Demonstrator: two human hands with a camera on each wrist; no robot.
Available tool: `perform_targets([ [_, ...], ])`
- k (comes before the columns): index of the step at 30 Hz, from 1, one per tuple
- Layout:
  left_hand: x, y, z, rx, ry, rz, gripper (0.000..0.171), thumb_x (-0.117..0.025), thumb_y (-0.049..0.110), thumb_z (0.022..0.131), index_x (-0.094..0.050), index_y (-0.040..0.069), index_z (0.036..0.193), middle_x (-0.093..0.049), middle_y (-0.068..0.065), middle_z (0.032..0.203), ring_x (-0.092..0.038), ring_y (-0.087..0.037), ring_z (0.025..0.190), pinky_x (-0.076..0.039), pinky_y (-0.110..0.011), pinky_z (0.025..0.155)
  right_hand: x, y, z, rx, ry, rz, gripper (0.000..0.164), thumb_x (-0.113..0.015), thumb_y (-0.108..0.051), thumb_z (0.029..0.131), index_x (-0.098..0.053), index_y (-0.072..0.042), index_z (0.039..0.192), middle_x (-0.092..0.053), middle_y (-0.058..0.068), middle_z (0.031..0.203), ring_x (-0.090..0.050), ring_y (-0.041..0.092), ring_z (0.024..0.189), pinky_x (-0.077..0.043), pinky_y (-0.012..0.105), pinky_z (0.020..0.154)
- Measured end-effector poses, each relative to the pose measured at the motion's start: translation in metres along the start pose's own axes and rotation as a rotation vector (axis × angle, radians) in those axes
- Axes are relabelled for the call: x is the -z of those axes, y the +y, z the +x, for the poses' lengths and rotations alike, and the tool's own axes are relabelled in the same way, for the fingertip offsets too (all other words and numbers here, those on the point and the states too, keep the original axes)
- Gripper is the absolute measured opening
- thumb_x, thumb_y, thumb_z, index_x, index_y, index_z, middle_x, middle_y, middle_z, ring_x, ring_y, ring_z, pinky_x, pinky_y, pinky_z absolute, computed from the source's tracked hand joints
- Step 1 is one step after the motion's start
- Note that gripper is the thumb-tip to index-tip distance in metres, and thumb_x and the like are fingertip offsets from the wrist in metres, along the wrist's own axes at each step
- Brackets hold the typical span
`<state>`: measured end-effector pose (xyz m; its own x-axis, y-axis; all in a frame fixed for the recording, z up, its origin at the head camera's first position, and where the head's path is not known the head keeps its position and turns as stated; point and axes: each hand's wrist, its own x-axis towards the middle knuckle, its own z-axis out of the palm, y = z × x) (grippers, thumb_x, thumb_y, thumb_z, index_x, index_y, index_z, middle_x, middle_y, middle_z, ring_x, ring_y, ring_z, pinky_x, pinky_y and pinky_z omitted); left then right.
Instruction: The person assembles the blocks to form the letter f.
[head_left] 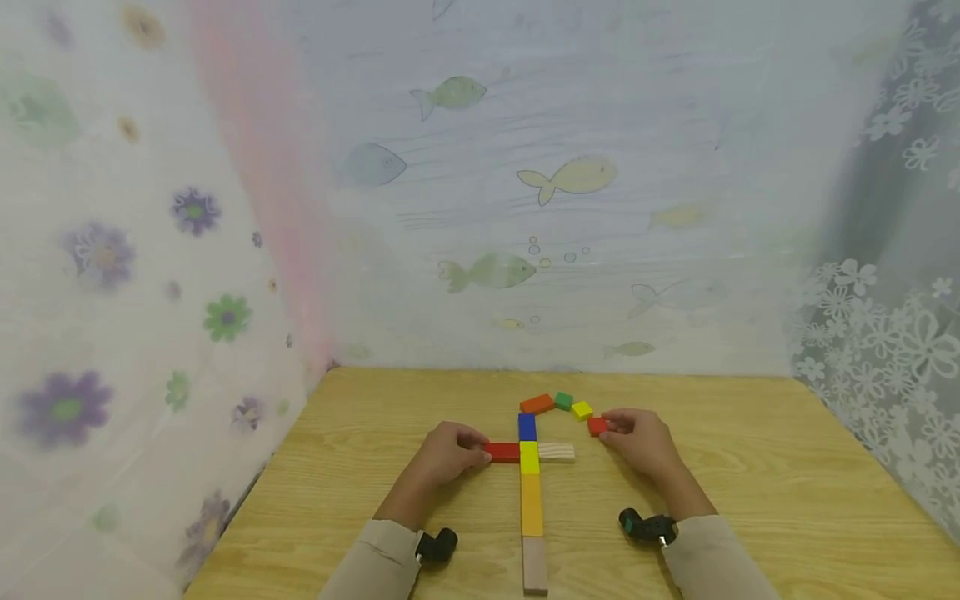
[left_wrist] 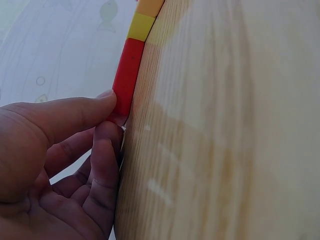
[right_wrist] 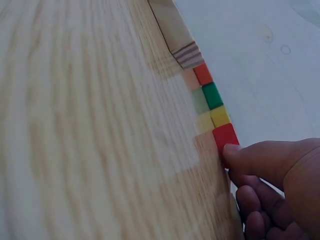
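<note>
My left hand (head_left: 447, 454) pinches the outer end of a long red block (head_left: 504, 452), which lies flat against the left side of a yellow block (head_left: 529, 457). On the right, my right hand (head_left: 640, 440) holds a small red block (head_left: 597, 427) between thumb and fingers, down on the table. Beyond it curve a small yellow block (head_left: 582, 410), a green block (head_left: 564, 401) and an orange-red block (head_left: 537, 404). A blue block (head_left: 527, 427) stands in line above the central yellow one, and a pale wood block (head_left: 557, 452) extends to its right.
Below the central yellow block, an orange block (head_left: 532, 505) and a greyish-brown block (head_left: 535, 565) continue the column toward me. The wooden table (head_left: 337, 500) meets a curtain printed with fish (head_left: 577, 177) at its back edge.
</note>
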<state>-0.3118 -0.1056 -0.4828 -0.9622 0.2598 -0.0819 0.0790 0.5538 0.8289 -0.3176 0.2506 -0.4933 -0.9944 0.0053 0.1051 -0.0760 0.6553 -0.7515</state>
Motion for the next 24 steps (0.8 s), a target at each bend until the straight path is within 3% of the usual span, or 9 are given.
perform_targets([
  [6,0.0,-0.0007,0.0007,0.003,0.003,0.005,0.024,-0.08,0.022,0.091,-0.078,0.015,0.114,-0.07,-0.001,0.1,-0.06,-0.02,0.09,-0.054,-0.035,0.081,0.0002,-0.0014,0.0002,-0.019,-0.011,-0.012,0.034,-0.074,-0.012,0.094,-0.072,-0.005,0.128,-0.075,0.01,0.111,-0.069,0.026,0.103,-0.056,0.044,0.089],
  [24,0.002,0.0005,-0.0006,-0.011,0.006,0.01,0.027,-0.081,0.022,0.09,-0.078,0.013,0.115,-0.07,-0.002,0.101,-0.06,-0.019,0.09,-0.054,-0.034,0.08,-0.0005,-0.0001,0.0033,-0.003,-0.005,-0.031,0.033,-0.078,-0.018,0.093,-0.075,-0.008,0.125,-0.077,0.007,0.109,-0.07,0.026,0.104,-0.054,0.049,0.094],
])
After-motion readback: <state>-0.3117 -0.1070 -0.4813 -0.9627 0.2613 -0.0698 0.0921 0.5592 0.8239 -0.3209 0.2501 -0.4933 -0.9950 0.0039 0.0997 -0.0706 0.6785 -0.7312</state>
